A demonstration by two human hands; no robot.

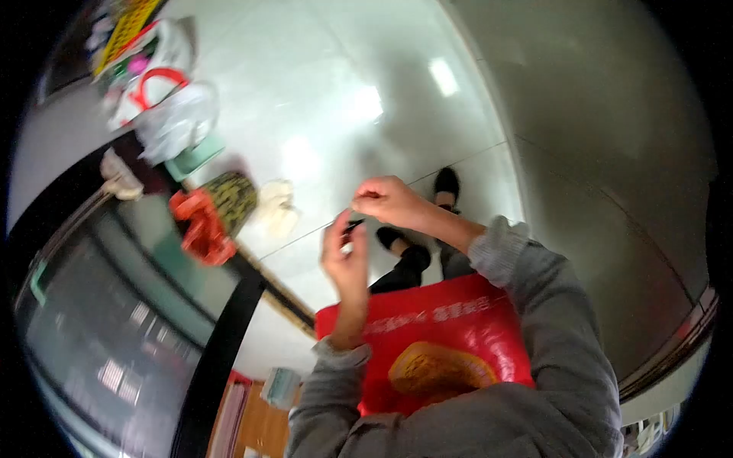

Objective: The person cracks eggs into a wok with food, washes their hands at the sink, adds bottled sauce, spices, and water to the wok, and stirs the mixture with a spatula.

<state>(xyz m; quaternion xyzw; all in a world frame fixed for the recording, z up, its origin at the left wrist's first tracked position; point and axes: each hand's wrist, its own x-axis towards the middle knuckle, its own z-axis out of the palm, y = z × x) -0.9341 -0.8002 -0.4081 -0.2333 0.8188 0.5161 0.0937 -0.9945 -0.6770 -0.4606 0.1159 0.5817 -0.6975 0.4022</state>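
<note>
My left hand [347, 258] is raised in front of my body, its fingers curled around a small dark thing [353, 227] that is too blurred to name. Just above and to the right, my right hand [391, 201] has thumb and fingers pinched together; what lies between them is hidden. The fingertips of both hands are close to each other. A red apron [458, 320] with white lettering and a yellow picture covers my front below the hands.
A glass-topped table [114, 328] with a black frame stands at left. By its edge are a red plastic bag [205, 229], a patterned bin [231, 200] and a pale crumpled thing [276, 208]. White bags [179, 118] sit farther up. Dark shoes [447, 182] stand on the tiled floor [305, 61].
</note>
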